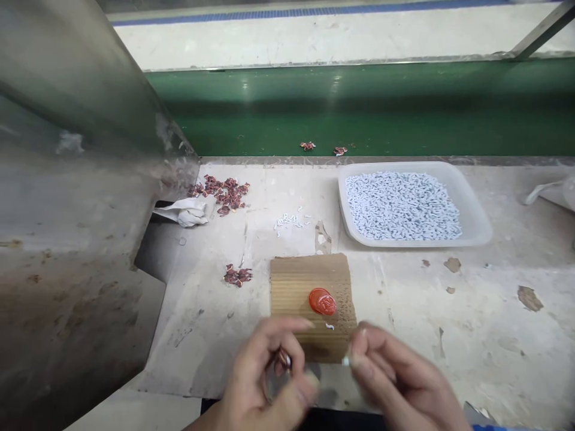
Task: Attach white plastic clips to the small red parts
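Fingers (287, 353) of the left hand (263, 383) curl loosely around a small reddish piece (283, 359), blurred; the right hand (395, 383) pinches a tiny white bit (345, 360) between thumb and forefinger, just beside it. Both hover over the near edge of a cardboard pad (294, 284) bearing a red blob (322, 301); a tray (471, 233) of white pieces sits beyond, well apart.
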